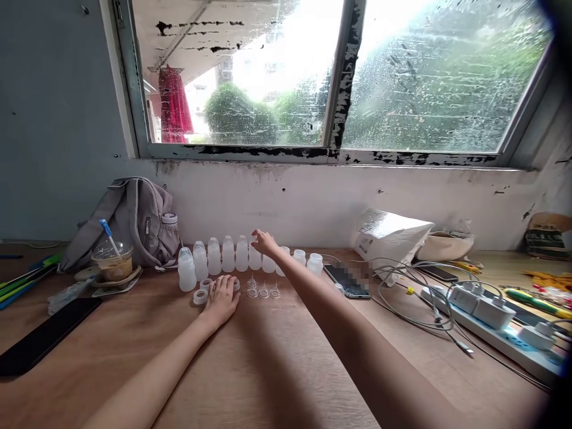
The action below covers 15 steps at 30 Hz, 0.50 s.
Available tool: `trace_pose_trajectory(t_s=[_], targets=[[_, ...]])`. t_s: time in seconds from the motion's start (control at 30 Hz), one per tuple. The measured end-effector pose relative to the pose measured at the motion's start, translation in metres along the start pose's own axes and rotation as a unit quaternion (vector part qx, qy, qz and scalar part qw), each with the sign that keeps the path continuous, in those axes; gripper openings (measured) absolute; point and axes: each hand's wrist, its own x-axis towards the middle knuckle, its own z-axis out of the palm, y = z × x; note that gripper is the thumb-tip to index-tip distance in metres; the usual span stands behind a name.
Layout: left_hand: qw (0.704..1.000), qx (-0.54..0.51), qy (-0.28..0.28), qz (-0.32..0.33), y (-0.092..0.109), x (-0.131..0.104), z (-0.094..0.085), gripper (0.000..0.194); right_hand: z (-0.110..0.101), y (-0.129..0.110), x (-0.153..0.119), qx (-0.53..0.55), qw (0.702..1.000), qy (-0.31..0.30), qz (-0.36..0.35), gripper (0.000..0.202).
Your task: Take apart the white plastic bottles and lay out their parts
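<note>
A row of frosted white baby bottles (227, 256) stands along the back of the table. Those on the left wear clear domed caps, while the bottles at the right end (314, 264) have no dome. My right hand (264, 242) reaches over the row, its fingers closed around what seems to be a clear cap atop a middle bottle (255, 260); the hand partly hides it. Palm down on the table, my left hand (220, 298) lies with fingers stretched over white rings (200, 296). Between my arms are several clear nipple-like pieces (263, 292) with thin upright tips.
A grey backpack (134, 220), an iced drink cup (114, 262) and a black flat case (49, 333) are to the left. On the right are a phone (346, 280), a white bag (391, 235), tangled cables (402, 310) and a power strip (491, 325).
</note>
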Motion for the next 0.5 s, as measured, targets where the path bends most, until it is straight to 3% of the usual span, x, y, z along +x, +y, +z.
trace_pose_trajectory(t_s=[0.5], targets=[[1.0,0.0,-0.02,0.002,-0.002,0.0,0.003,0.03,0.003,0.011,0.001,-0.017,0.999,-0.012,0.028,0.031]])
